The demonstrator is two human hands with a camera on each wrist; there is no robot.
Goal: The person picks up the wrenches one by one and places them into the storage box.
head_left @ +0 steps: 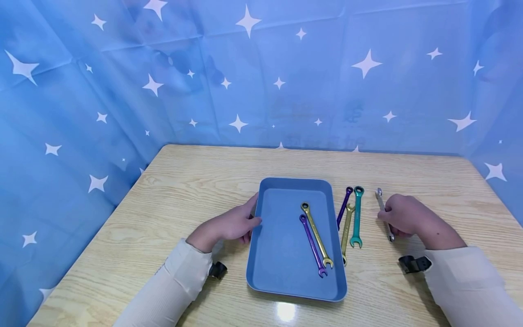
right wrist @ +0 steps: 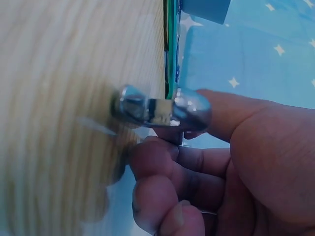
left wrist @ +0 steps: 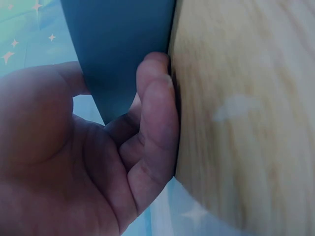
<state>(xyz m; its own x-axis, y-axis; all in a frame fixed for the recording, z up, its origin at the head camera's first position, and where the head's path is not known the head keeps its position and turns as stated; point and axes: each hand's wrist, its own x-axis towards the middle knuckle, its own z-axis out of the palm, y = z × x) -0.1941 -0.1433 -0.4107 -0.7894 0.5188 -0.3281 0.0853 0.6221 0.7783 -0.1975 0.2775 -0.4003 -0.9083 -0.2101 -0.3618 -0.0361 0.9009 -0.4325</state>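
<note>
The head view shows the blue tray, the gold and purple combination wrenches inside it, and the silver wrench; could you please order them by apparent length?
1. Blue tray
2. Gold combination wrench and purple combination wrench: too close to rank
3. Silver wrench, partly covered by the right hand

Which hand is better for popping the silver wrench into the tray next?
The right hand, I think: it grips the silver wrench. The left hand is farther away, holding the tray by its left edge.
</note>
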